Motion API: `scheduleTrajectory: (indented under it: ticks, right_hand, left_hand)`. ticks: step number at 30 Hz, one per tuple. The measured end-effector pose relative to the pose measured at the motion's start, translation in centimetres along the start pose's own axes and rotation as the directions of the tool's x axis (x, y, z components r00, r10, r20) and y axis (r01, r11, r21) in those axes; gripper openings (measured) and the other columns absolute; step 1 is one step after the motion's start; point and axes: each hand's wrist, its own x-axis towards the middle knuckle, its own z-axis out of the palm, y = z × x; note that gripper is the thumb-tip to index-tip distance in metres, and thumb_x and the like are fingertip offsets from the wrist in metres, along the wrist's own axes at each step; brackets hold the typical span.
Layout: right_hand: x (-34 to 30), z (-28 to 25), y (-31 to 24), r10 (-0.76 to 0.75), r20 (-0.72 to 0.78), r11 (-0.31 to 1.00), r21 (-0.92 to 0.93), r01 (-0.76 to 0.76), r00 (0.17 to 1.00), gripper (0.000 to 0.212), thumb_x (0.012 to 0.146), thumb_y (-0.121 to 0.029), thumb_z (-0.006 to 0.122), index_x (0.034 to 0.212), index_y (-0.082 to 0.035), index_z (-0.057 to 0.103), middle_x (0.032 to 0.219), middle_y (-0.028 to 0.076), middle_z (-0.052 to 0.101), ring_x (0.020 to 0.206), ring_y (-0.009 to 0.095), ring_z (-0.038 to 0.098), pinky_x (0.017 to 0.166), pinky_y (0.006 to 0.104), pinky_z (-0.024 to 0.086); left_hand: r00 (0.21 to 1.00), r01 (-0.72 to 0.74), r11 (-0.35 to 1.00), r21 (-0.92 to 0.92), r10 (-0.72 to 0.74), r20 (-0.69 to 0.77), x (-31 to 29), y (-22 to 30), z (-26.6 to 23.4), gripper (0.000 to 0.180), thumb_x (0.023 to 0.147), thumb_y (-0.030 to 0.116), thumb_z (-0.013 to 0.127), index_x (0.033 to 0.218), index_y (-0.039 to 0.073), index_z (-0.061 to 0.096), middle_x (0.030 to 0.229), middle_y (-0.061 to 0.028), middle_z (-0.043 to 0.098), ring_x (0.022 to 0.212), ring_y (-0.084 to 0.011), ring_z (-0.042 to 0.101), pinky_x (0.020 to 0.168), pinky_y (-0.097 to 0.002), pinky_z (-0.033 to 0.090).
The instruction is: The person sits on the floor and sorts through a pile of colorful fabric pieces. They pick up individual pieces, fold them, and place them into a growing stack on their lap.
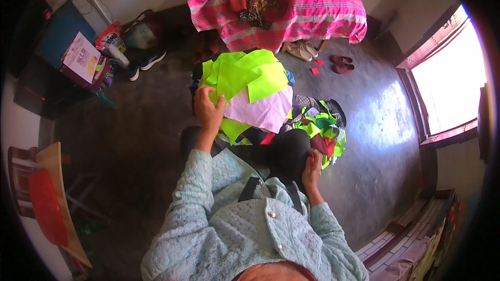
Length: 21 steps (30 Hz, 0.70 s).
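Observation:
A pile of bright yellow-green fabric pieces (245, 70) lies before my knees, spread over a heap of other cloth. Below them, on the near side, is a crumpled pale pink cloth (260, 108). My left hand (210, 112) rests at the left edge of the pile, thumb and fingers apart, touching the yellow-green pieces. Beside my right knee my right hand (312, 169) is closed, with a small bit of red showing at its fingers; what it holds I cannot make out. Just past it sits a heap of mixed scraps (323, 132) in green, dark red and yellow-green.
Ahead stands a bed with a pink checked cover (323, 10), clothes on top. Shoes (302, 50), dark red slippers (342, 64) and red scraps (315, 70) lie on the floor. A box (82, 57) and bags are at left; a wooden chair (23, 177) stands nearer.

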Motion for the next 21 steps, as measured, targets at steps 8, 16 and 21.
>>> scheduleTrajectory:
  ticks: [8,16,21]
  right_hand:
    - [0.1,-0.6,0.1,-0.039,-0.042,0.999,0.008,0.04,0.998,0.016,0.091,-0.004,0.048,0.105,-0.001,0.056,0.105,0.014,0.057,0.102,0.028,0.055,0.092,0.0343,0.04]
    - [0.4,-0.6,3.1,0.532,0.084,0.527,0.747,-0.406,0.843,0.033,0.1,-0.027,0.039,0.118,-0.003,0.053,0.11,0.011,0.061,0.103,0.022,0.058,0.092,0.0339,0.044]
    - [0.6,-1.5,4.2,0.492,0.196,-0.159,0.978,-0.134,0.848,0.039,0.099,-0.026,0.04,0.131,-0.005,0.042,0.129,0.019,0.05,0.122,0.035,0.047,0.106,0.0523,0.034]
  left_hand:
    - [0.811,0.239,0.72,-0.651,0.22,0.542,-2.0,8.9,-2.1,0.031,0.077,0.019,0.068,0.103,0.002,0.062,0.11,-0.0096,0.062,0.108,-0.0227,0.057,0.093,-0.0334,0.042]
    - [0.005,0.748,-0.142,-0.648,0.978,-0.208,-2.7,21.6,-11.8,0.032,0.089,0.033,0.06,0.112,0.012,0.064,0.127,-0.0179,0.052,0.12,-0.0393,0.047,0.097,-0.0562,0.031]
    - [-0.104,0.827,-0.107,-0.552,0.936,-0.338,-4.8,22.9,-10.1,0.035,0.091,0.036,0.057,0.119,0.015,0.064,0.137,-0.0151,0.047,0.126,-0.038,0.042,0.095,-0.0555,0.031]
